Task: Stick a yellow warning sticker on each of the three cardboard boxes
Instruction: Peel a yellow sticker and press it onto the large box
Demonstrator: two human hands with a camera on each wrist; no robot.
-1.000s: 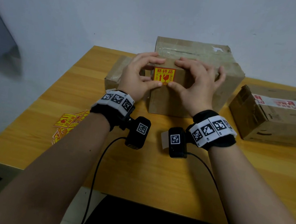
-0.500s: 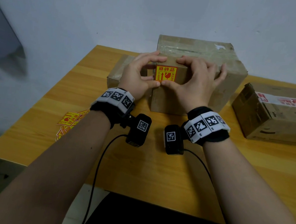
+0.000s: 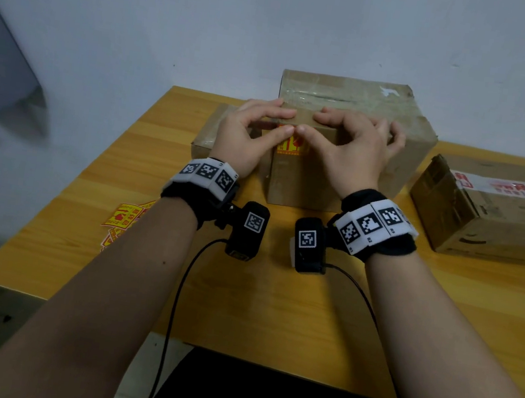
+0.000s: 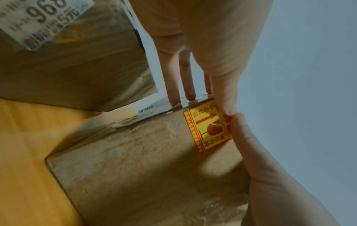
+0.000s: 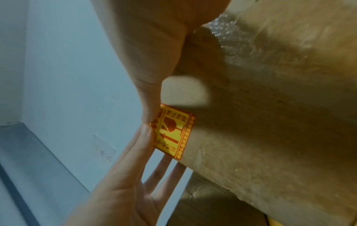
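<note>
A yellow and red warning sticker (image 3: pixel 289 148) lies on the front face of the big middle cardboard box (image 3: pixel 340 182), just under its top edge. My left hand (image 3: pixel 278 121) and right hand (image 3: pixel 317 126) meet over it. Both thumbs press on the sticker's upper part and hide it, while the fingers lie along the box's top edge. The left wrist view shows the sticker (image 4: pixel 204 130) flat on the cardboard with the two thumb tips touching at its edge. In the right wrist view the sticker (image 5: pixel 173 133) looks the same. A smaller box (image 3: pixel 204 139) sits left of the big one, and a third box (image 3: pixel 491 222) sits to the right.
A loose pile of yellow stickers (image 3: pixel 122 217) lies near the left edge of the wooden table (image 3: pixel 274 300). The boxes stand close to the wall at the back. The right box carries red and white tape. Cables run from the wrist cameras toward me.
Both thumbs have slid up from below the sticker onto its upper part. The fingers stay on the box's top edge and the boxes have not moved.
</note>
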